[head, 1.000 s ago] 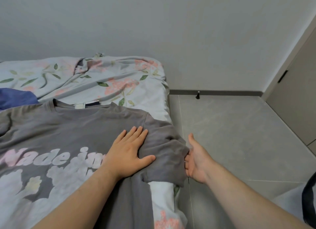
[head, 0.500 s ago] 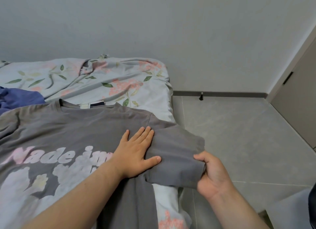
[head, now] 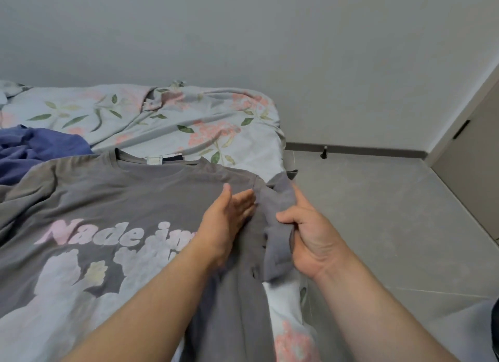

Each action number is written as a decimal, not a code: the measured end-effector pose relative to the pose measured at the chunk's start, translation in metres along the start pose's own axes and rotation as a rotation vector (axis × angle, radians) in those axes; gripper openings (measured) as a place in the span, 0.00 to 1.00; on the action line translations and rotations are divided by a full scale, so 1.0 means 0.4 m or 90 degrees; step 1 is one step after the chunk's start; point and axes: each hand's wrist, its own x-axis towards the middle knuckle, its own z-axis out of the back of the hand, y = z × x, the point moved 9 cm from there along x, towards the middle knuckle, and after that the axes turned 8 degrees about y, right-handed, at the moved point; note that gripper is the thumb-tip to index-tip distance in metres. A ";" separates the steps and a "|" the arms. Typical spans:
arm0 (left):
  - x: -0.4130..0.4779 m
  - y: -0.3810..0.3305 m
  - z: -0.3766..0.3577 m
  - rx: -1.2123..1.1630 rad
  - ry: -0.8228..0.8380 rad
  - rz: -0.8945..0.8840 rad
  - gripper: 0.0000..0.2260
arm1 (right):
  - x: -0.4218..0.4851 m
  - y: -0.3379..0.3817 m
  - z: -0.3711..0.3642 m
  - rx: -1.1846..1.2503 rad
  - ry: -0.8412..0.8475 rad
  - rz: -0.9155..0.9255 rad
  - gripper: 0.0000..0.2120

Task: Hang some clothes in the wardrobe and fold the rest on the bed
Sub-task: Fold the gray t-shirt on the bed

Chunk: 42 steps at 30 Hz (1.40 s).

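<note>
Since the earlier frame the sleeve (head: 279, 221) has been lifted and bunched inward toward the chest. The grey T-shirt (head: 121, 199) lies print-up on the floral bed (head: 205, 124) at lower left — collar toward the wall, long axis running up the frame. The right hand (head: 310, 234) clenches the sleeve; the left hand (head: 224, 221) — fingers straight, edge-on — rests against the shirt just beside it.

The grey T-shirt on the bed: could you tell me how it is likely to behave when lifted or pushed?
Probably floppy: the grey T-shirt has its sleeve bunched and creased in the right hand. Likely light, since a few fingers hold that sleeve up. It should slide and wrinkle rather than roll on the floral sheet.
</note>
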 end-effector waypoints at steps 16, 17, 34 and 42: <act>-0.039 -0.066 0.214 -0.263 -0.212 0.014 0.15 | 0.021 -0.155 -0.030 -1.109 -0.058 0.077 0.18; -0.024 -0.083 0.215 -0.256 -0.188 -0.002 0.16 | 0.012 -0.169 -0.025 -1.144 -0.073 0.080 0.21; -0.043 -0.032 0.295 0.114 -0.316 -0.077 0.24 | 0.336 0.006 0.066 -0.957 0.019 -0.213 0.06; -0.042 -0.063 0.282 0.388 -0.412 -0.106 0.19 | 0.358 0.096 0.184 -0.992 -0.223 -0.210 0.13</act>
